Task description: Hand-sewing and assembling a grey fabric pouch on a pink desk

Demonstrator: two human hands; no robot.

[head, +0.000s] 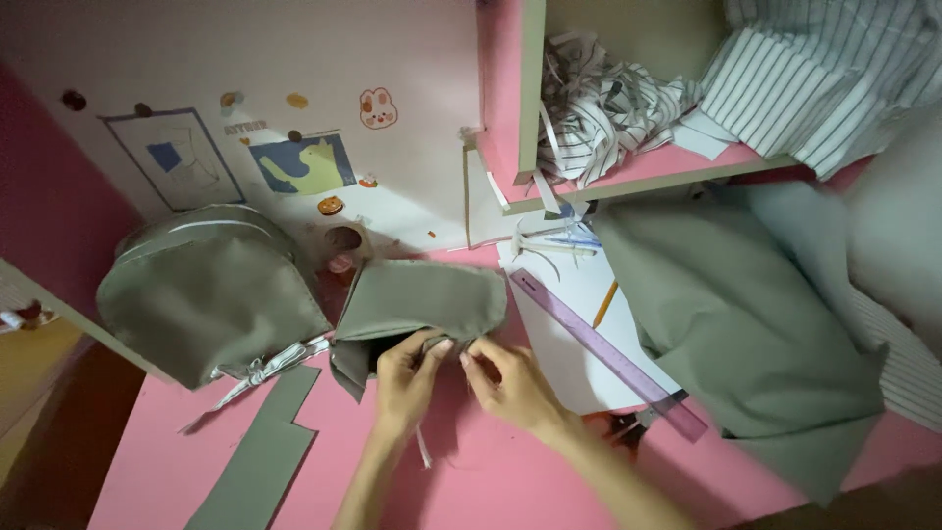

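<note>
- Both forearms come up from the bottom edge over the pink tabletop (pixel 471 481), which carries everything else.
- Big olive-green cloth (pixel 736 324) lies heaped on the right, spilling past the tabletop's edge, with striped fabric just beside it further right.
- Finished olive bag (pixel 201 294) sits at the left, rounded, with a striped tie (pixel 265 371) trailing from its lower side.
- Small olive fabric pouch (pixel 417 304) lies in the middle, just beyond both hands, its near edge folded over a dark opening.
- Cut olive strip (pixel 257 456) lies flat at lower left, well apart from the hands.
- Purple ruler (pixel 608 353) runs slantwise across white paper (pixel 579 304), between the pouch and the big cloth; an orange pencil lies near it.
- Left hand (pixel 407 378) has its grip pinched on the pouch's near edge.
- Right hand (pixel 510 383) likewise pinches that edge, fingertips close to the left hand's.
- Striped scraps (pixel 599 118) pile on the pink shelf above.
</note>
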